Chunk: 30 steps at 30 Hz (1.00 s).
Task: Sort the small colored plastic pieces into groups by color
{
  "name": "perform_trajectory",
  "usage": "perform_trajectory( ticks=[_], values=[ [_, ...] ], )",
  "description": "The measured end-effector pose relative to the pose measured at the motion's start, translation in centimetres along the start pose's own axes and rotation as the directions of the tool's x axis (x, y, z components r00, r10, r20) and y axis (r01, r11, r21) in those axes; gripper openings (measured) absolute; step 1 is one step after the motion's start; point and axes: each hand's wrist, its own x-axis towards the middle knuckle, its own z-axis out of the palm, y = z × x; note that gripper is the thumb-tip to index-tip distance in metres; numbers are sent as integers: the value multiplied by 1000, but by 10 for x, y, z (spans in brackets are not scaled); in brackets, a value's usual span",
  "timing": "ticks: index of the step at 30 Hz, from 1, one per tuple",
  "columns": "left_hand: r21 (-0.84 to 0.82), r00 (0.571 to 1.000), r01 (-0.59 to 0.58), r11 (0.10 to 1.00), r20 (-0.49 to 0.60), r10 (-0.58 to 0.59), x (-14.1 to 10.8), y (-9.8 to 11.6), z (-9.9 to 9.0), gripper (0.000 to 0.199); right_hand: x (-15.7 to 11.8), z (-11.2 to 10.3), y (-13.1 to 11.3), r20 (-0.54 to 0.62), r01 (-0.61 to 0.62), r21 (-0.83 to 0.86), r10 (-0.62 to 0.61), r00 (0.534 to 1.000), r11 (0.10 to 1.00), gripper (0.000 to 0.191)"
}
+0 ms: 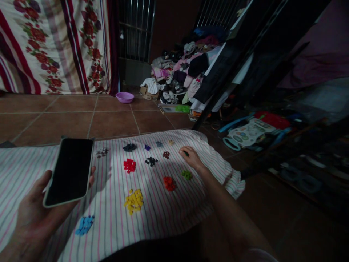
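Note:
My left hand [35,214] is closed around a phone [70,171] with a dark screen and a pale case, held above the left part of a striped cloth [109,203]. At the cloth's right side, my right hand [190,157] has its fingers curled together on a small dark green piece [186,153], only partly visible. Small coloured pieces lie in separate piles: yellow pieces [134,201], light blue pieces [85,225], red pieces [129,165], orange-red pieces [169,183], black pieces [151,161] and lime green pieces [187,175]. The lime green pile is just below my right hand.
Further piles include dark grey pieces [130,147], purple pieces [147,147], brown pieces [166,155] and beige pieces [171,142]. Beyond stand a purple basin [124,97] and a heap of clothes [180,69]. A dark slanted pole [209,105] rises beside the cloth's far right corner.

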Motion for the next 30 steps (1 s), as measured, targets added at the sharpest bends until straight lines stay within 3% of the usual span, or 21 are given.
perform_trajectory(
  ticks=[4, 11, 20, 25, 30],
  values=[
    [18, 1000, 10, 1000, 11, -11, -2, -1, 0, 69, -3, -1, -3, -1, -34, 15, 34, 999, 999, 17],
    [49, 1000, -2, 999, -2, 2, -13, -4, 17, 60, -7, 0, -7, -6, -20, -26, 20, 1000, 999, 15],
    [83, 999, -11, 996, 54, 7, -10, 2, 5, 56, 0, -8, -8, -15, -65, 68, 66, 998, 996, 24],
    [42, 997, -12, 999, 71, 9, -9, 7, 2, 53, 18, -7, -18, -78, -114, 33, 116, 990, 993, 21],
    [-4, 997, -32, 999, 75, 32, -8, 11, 1, 54, 52, 14, -43, 25, -115, 71, 114, 993, 991, 23]
  ],
)
